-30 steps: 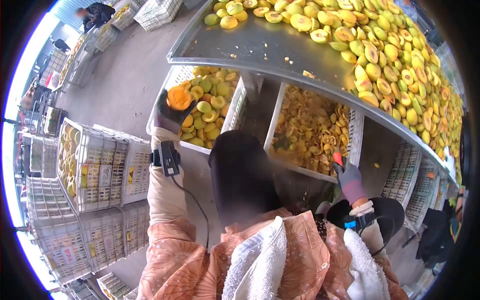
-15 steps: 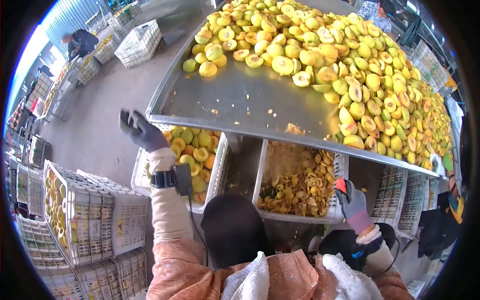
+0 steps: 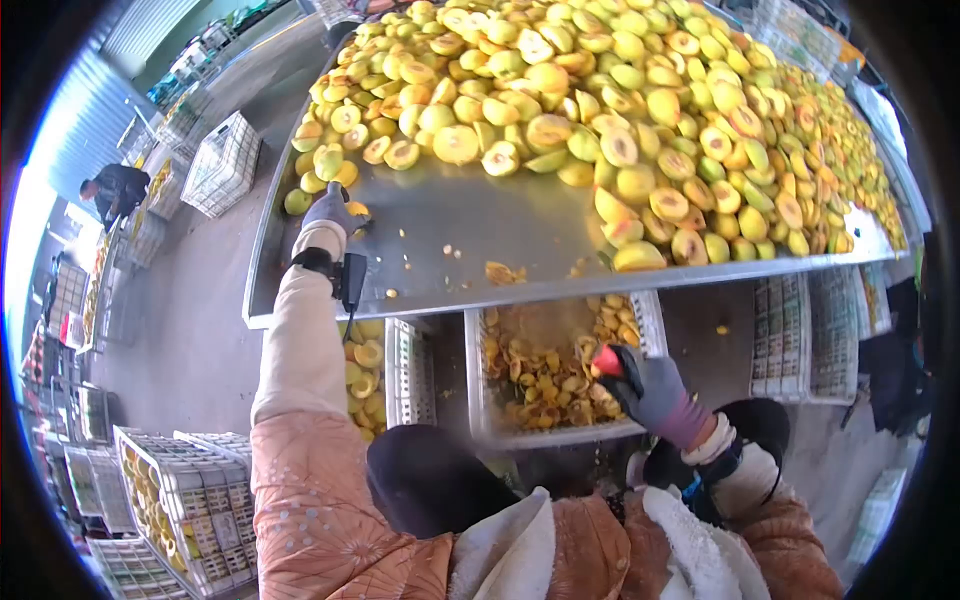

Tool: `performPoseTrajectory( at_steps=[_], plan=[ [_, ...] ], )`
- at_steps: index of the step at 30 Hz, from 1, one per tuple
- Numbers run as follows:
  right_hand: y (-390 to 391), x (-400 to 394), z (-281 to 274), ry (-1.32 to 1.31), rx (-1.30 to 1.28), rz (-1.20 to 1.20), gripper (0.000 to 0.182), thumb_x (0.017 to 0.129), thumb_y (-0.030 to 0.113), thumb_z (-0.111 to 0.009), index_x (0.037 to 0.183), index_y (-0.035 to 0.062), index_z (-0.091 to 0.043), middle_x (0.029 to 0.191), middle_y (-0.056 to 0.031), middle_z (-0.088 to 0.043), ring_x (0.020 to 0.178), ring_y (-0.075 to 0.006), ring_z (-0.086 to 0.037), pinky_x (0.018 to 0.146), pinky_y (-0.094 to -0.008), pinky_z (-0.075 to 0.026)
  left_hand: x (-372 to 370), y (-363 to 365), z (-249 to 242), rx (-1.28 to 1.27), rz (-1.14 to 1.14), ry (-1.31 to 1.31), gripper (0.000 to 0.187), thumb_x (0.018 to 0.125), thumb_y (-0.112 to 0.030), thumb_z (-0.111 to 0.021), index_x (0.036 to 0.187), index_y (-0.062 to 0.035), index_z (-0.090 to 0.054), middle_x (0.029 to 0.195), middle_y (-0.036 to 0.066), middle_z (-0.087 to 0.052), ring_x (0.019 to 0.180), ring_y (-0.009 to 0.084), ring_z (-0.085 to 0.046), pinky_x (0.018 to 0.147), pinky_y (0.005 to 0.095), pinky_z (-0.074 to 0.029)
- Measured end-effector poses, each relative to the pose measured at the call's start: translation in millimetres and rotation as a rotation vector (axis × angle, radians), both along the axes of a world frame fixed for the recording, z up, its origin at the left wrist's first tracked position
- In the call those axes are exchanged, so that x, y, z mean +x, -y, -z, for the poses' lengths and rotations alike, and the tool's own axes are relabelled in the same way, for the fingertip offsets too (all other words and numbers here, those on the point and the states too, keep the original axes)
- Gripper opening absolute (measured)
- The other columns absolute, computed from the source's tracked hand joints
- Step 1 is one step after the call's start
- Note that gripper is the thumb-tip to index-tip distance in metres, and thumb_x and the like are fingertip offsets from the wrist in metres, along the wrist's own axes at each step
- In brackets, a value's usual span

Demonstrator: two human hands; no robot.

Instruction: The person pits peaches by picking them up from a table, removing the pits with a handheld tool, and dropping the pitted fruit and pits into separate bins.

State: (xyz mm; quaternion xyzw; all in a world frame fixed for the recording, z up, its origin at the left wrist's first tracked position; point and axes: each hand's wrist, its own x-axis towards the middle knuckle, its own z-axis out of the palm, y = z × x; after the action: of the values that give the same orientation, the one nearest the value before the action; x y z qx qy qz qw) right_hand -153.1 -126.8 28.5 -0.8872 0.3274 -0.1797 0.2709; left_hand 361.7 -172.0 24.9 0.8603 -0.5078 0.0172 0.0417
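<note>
Single head-worn camera, wide fisheye with dark rounded corners, looking forward and steeply down over my chest, near edge of the steel sorting table [image 3: 560,290] close below me, its far end receding to the frame's top, no second view.

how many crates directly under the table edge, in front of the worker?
2: left crate of fruit halves, partly hidden by the left arm; middle crate of scraps under the right hand. More stand further off.
</note>
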Motion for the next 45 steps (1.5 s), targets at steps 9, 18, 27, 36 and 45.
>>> performPoseTrajectory(
  at_steps=[9,18,27,36,45],
  plan=[
    [-12.8,-10.5,-5.8,0.32,0.324,0.141,0.027,0.084,0.023,-0.063,0.098,0.0018,-0.057,0.077,-0.019,-0.06,0.069,-0.0343,-0.057,0.061,-0.0378,-0.044,-219.9,-96.6,-42.6,-0.589,0.294,-1.788,0.065,0.078,-0.005,-0.064,0.135,-0.0046,-0.033,0.112,0.012,-0.056,0.087,0.0228,-0.061,0.069,0.0285,-0.052],
    [-30.8,-22.9,9.6,0.444,0.406,0.11,0.023,0.086,0.022,-0.06,0.093,0.0001,-0.057,0.071,-0.0179,-0.057,0.06,-0.0289,-0.05,0.058,-0.0356,-0.041,-357.6,-109.5,6.7,-0.71,0.096,-2.045,0.035,0.086,-0.028,-0.055,0.112,-0.0046,-0.051,0.107,0.012,-0.058,0.101,0.0288,-0.056,0.085,0.0415,-0.048],
    [-31.6,-32.7,13.5,0.527,0.378,0.146,0.022,0.089,0.02,-0.056,0.098,0.0006,-0.056,0.079,-0.0222,-0.059,0.075,-0.0407,-0.056,0.062,-0.0401,-0.043,-406.0,-108.9,-21.5,-0.634,0.396,-0.684,0.037,0.072,0.001,-0.068,0.106,0.0,-0.053,0.1,0.011,-0.06,0.089,0.0215,-0.06,0.078,0.0296,-0.048],
    [-38.2,-18.6,31.5,0.521,0.448,0.184,0.024,0.09,0.021,-0.054,0.1,-0.0001,-0.055,0.083,-0.0242,-0.06,0.081,-0.0406,-0.059,0.065,-0.0408,-0.045,-430.9,-95.7,-6.4,-0.963,-0.18,-2.085,0.042,0.092,-0.043,-0.042,0.11,-0.0048,-0.05,0.099,0.013,-0.058,0.092,0.0269,-0.058,0.081,0.0412,-0.05],
    [-38.1,-23.5,18.1,0.357,0.514,0.123,0.04,0.09,0.042,-0.043,0.106,0.0066,-0.056,0.087,-0.0234,-0.062,0.084,-0.0422,-0.058,0.071,-0.0475,-0.047,-424.2,-100.0,5.2,-0.938,-0.313,-2.042,0.043,0.094,-0.048,-0.037,0.106,-0.0085,-0.049,0.099,0.009,-0.057,0.091,0.0259,-0.055,0.082,0.0446,-0.049]
  ],
)
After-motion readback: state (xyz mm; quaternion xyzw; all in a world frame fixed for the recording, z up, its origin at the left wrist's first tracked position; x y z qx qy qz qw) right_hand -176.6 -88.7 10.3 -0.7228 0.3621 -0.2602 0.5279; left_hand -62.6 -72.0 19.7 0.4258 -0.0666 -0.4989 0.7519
